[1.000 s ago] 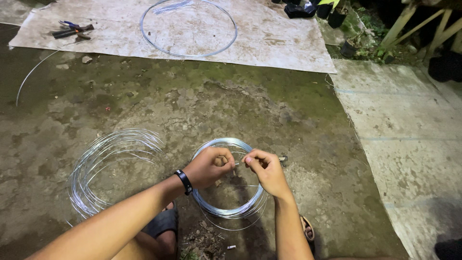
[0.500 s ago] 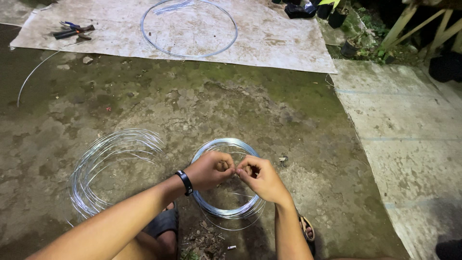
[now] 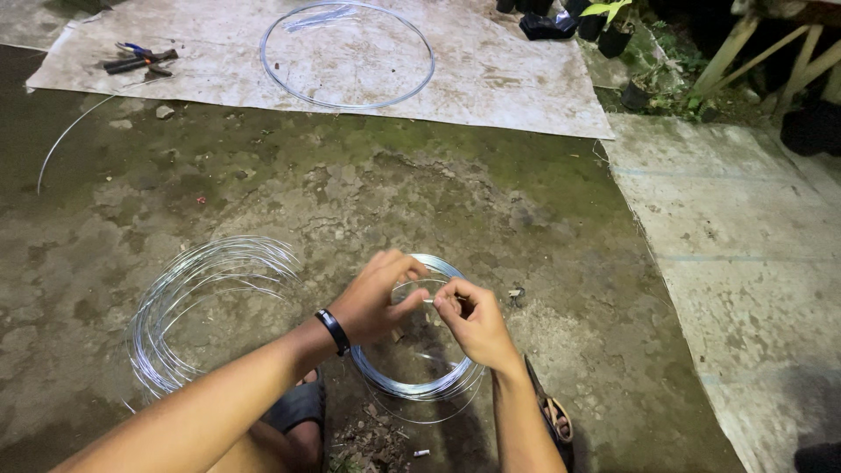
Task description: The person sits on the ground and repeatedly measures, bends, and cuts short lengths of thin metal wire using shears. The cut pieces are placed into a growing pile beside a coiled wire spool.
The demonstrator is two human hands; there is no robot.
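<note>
your left hand (image 3: 375,302) and right hand (image 3: 473,322) both pinch the small wire coil (image 3: 419,382); a loose wire coil (image 3: 188,302) lies left.

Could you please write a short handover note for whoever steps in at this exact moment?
Left hand: pinching the wire at the top of the small wire coil; black wristband on that wrist.
Right hand: fingers closed on the same spot of wire, facing the left hand.
Small wire coil: on the concrete ground under both hands, its near arc showing.
Loose wire coil: flat on the ground to the left, untouched.
Large wire ring: on the sheet at the far side; pliers at its left corner.
Done: the small coil is wound.
Left: the handwork on its top; whether the end is secured cannot be seen.
</note>
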